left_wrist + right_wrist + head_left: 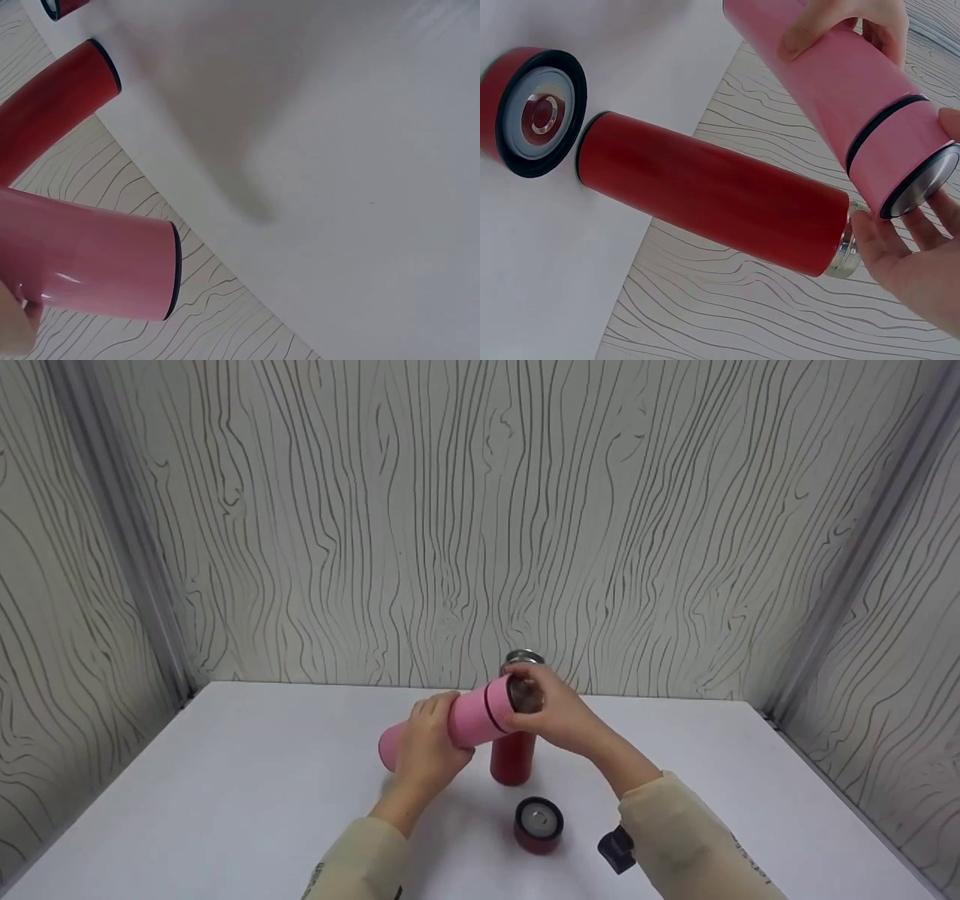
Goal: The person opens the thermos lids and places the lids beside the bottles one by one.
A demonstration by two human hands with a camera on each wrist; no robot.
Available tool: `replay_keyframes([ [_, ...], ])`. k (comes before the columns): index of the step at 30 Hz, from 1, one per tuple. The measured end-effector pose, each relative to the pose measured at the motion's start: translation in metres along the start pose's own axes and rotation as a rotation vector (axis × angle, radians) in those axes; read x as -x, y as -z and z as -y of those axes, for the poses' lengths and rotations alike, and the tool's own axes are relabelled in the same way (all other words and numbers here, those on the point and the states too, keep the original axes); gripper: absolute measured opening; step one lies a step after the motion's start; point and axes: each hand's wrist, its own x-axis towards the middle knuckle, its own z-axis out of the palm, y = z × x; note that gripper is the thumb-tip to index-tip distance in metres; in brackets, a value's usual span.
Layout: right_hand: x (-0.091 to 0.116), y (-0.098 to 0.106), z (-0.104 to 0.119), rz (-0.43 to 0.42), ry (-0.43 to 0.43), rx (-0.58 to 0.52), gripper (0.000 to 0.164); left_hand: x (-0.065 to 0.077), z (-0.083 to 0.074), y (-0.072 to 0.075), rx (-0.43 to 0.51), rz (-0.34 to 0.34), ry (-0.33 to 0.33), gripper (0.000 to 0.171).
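My left hand [431, 746] grips the body of a pink thermos bottle [472, 718], tilted above the table with its base low at the left. At its upper right end my right hand [561, 711] holds the pink lid [896, 154], thumb and fingers around the rim of its shiny metal-looking top. The lid sits on the bottle, a black ring between them. Behind stands a red thermos bottle [513, 761], upright and without a lid, its bare metal neck [524, 656] showing. In the left wrist view, the pink bottle's dark-edged base [112, 262] shows.
A red lid [538, 840] with a black rim lies on the white table [247, 780], in front of the red bottle, its inner side facing up. Wood-grain patterned panels [420, 525] enclose the table at the back and both sides.
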Motion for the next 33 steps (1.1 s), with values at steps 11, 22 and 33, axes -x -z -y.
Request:
replay_keyframes([
  [11, -0.0011, 0.0005, 0.0018, -0.059, -0.194, 0.058, 0.057, 0.0001, -0.0026, 0.0006, 0.012, -0.017, 0.003, 0.065],
  [22, -0.0011, 0.0017, 0.0024, -0.013, -0.161, 0.047, 0.063, 0.0020, 0.0004, -0.0009, 0.014, -0.023, -0.010, 0.065],
  [33, 0.0020, 0.0037, 0.0048, 0.006, -0.052, 0.052, 0.059, 0.0026, -0.0029, -0.0029, 0.037, -0.001, 0.017, 0.066],
])
